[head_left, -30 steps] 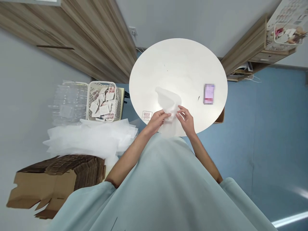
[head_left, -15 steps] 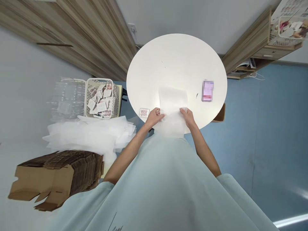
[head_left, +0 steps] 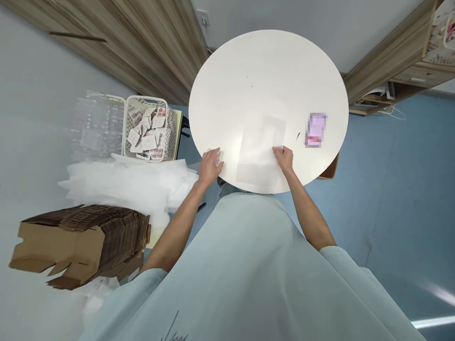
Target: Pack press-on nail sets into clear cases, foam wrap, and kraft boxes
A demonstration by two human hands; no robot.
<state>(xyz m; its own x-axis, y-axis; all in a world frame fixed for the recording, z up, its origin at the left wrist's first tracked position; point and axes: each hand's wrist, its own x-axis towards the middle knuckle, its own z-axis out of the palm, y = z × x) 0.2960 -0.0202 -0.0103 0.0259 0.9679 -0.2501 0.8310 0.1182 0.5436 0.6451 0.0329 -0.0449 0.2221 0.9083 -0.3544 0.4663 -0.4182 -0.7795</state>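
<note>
White table [head_left: 270, 61], translucent sheet [head_left: 259, 154], long axis forward (slightly rightward)

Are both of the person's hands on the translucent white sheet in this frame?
No, only the right hand is at the sheet, while the left hand is over the small clear case.

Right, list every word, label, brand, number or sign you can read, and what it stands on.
No text can be read.
Shirt: script-like marks, cut off, unreadable.
Cards in the basket: too small.
Purple thing on the table: pixelated.
Small box at the left hand: mostly covered.
</note>
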